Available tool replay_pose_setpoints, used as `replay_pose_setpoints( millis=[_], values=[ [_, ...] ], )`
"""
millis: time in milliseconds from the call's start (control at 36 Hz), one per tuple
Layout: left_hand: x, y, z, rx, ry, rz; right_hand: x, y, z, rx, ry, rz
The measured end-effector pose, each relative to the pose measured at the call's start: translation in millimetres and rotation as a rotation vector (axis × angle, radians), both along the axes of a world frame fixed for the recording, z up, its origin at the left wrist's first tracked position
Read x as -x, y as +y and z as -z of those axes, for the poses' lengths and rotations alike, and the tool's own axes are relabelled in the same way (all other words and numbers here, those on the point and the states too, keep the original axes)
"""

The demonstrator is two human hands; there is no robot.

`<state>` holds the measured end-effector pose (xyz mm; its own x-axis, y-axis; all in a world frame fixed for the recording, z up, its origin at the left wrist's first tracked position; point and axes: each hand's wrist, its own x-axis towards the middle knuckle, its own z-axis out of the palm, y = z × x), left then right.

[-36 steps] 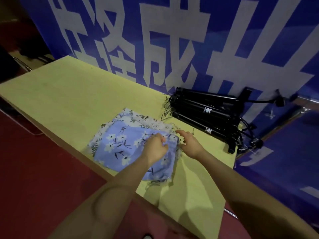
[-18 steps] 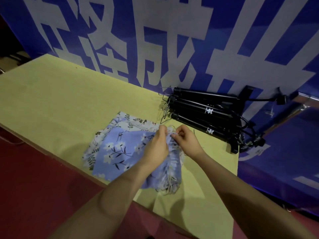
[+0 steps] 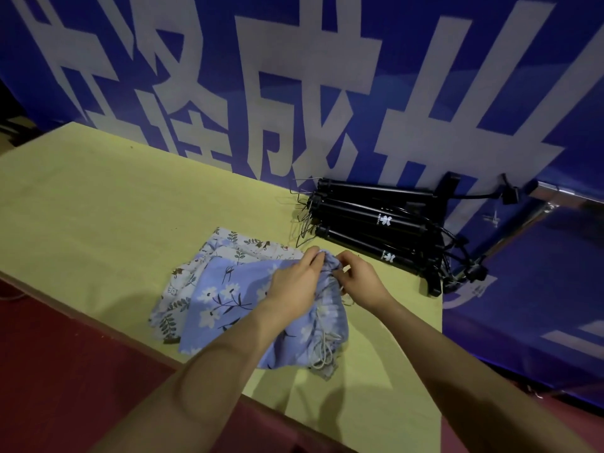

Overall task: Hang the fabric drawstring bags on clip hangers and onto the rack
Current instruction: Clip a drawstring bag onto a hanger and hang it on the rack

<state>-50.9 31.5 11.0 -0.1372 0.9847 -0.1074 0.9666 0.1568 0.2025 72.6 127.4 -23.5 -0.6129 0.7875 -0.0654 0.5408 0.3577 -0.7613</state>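
Note:
A blue floral drawstring bag (image 3: 228,299) lies on top of a stack of white patterned bags (image 3: 248,241) on the yellow-green table (image 3: 98,204). My left hand (image 3: 294,282) grips the blue bag's gathered top edge. My right hand (image 3: 359,279) pinches the same gathered edge just to the right, fingers curled. The bag's white cords (image 3: 323,351) trail down near the table's front edge. A pile of black clip hangers (image 3: 376,220) with wire hooks lies just behind my hands, against the banner.
A blue banner with large white characters (image 3: 294,93) stands right behind the table. A metal rail (image 3: 555,197) shows at the right, past the table's end. Red floor (image 3: 65,371) lies below the table's front edge.
My hands have come together on the blue bag's top edge and bunched it up. The right hand, open and beside the bag a second ago, now pinches it.

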Motion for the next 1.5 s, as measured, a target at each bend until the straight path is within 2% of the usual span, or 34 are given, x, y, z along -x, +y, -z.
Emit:
replay_pose_setpoints(
  millis=[83, 167, 250, 333, 417, 694, 806, 917, 1028, 1139, 1333, 1417, 1500],
  values=[
    [-6, 11, -3, -0.01, -0.053, -0.018, -8, 8, 1, 0.085, 0.074, 0.038],
    [-10, 24, -3, -0.034, -0.089, -0.051, -22, 21, 11, 0.126, 0.098, 0.174],
    [-12, 36, 3, -0.031, -0.102, -0.097, -34, 39, 22, 0.043, -0.055, 0.284],
    [-14, 49, 12, -0.019, -0.138, -0.126, -38, 57, 31, -0.006, -0.263, 0.304],
    [-16, 63, 19, -0.019, -0.188, -0.145, -33, 72, 41, -0.027, -0.381, 0.312],
    [-8, 92, 36, -0.015, -0.073, -0.122, -12, 103, 77, -0.137, -0.577, 0.222],
    [-5, 95, 41, -0.007, -0.084, -0.121, -7, 106, 84, -0.122, -0.607, 0.21],
    [-3, 94, 41, 0.017, -0.089, -0.124, -8, 103, 81, -0.096, -0.493, 0.23],
    [3, 86, 36, 0.046, -0.081, -0.138, -14, 95, 69, 0.021, -0.203, 0.286],
    [9, 77, 23, 0.096, -0.083, -0.138, -13, 81, 44, 0.032, 0.08, 0.27],
    [12, 54, -9, 0.13, -0.222, -0.119, 6, 51, 0, 0.144, 0.419, 0.303],
    [16, 44, -22, 0.121, -0.272, -0.141, 9, 36, -15, 0.158, 0.439, 0.23],
    [21, 36, -30, 0.087, -0.288, -0.146, 9, 21, -21, 0.086, 0.328, 0.1]
  ],
)
